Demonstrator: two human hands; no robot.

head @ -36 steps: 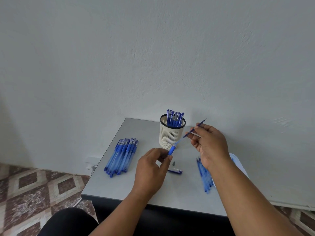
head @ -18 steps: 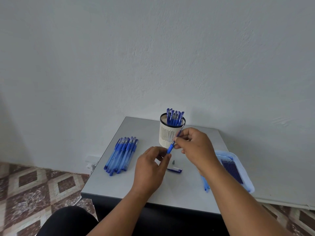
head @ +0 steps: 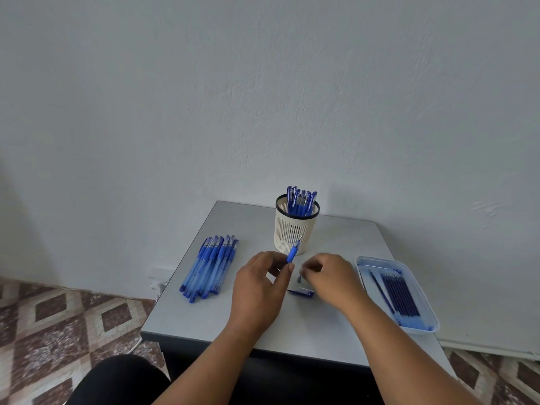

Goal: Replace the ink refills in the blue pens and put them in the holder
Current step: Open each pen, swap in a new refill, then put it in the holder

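Note:
My left hand (head: pixel 263 287) pinches a blue pen barrel (head: pixel 293 252) that points up and away, its refill tip showing at the top. My right hand (head: pixel 330 277) hovers low over the table with curled fingers right beside a small grey pen tip piece (head: pixel 299 279); I cannot tell whether it touches the piece. A blue pen cap (head: pixel 301 292) lies on the table between my hands. The cream mesh holder (head: pixel 295 229) stands behind with several blue pens in it. A pile of blue pens (head: pixel 210 267) lies at the left.
A pale blue tray (head: pixel 420 325) with several dark refills sits at the table's right edge. The small grey table (head: pixel 233 317) stands against a white wall, with patterned tile floor on both sides. My dark-clothed knee is at bottom left.
My right hand pushed the refill down into the barrel, let go, and dropped to the table near the grey tip piece. My left hand kept holding the barrel.

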